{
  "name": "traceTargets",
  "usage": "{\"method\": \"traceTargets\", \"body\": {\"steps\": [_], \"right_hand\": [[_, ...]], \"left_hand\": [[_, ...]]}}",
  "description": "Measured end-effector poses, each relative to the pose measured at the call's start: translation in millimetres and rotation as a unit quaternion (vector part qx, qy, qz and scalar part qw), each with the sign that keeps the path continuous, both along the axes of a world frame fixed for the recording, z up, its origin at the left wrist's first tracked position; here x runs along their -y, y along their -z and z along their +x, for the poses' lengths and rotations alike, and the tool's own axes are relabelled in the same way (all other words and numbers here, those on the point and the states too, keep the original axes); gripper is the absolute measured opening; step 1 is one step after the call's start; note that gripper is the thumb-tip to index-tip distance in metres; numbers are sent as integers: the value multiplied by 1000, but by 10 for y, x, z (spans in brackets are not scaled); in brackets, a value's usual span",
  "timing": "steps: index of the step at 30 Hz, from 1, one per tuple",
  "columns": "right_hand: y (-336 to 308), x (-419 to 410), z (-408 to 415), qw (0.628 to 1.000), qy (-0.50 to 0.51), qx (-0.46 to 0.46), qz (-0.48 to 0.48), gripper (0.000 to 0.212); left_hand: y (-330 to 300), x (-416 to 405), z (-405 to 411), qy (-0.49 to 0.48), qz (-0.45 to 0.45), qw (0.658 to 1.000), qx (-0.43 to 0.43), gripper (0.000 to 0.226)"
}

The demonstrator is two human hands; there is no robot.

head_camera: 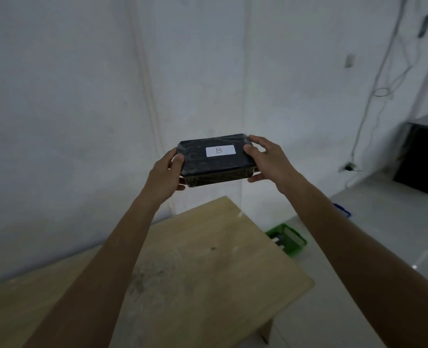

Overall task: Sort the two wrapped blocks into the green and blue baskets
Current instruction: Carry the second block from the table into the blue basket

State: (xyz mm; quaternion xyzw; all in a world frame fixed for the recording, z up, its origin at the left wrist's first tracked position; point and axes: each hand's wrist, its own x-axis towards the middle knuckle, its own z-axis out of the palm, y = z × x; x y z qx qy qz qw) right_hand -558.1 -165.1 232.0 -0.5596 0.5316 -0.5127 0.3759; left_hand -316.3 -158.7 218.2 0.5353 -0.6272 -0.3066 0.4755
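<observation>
A black wrapped block [215,164] with a white label marked "B" is held up in the air above the far end of the wooden table [195,272]. My left hand [166,175] grips its left end and my right hand [268,159] grips its right end. On the floor to the right of the table stands the green basket [294,244], with something dark and white inside it. Only a sliver of the blue basket [343,209] shows behind my right forearm. No other wrapped block is in plain view.
A white wall rises close behind the table. A dark cabinet [421,159] stands at the right on the pale tiled floor, with cables hanging down the wall beside it.
</observation>
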Motion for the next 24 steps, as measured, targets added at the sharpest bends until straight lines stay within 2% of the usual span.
{"method": "traceTargets", "body": {"steps": [11,16,24], "right_hand": [[301,-95,-2367,993,115,-2,36,42],[382,-31,-3445,987,151,-5,54,46],[532,270,-4784,981,180,-19,73,46]], "left_hand": [[312,525,-2413,123,22,992,7,40],[461,703,-3584,152,36,988,4,40],[577,1146,-4993,179,50,983,6,43]]}}
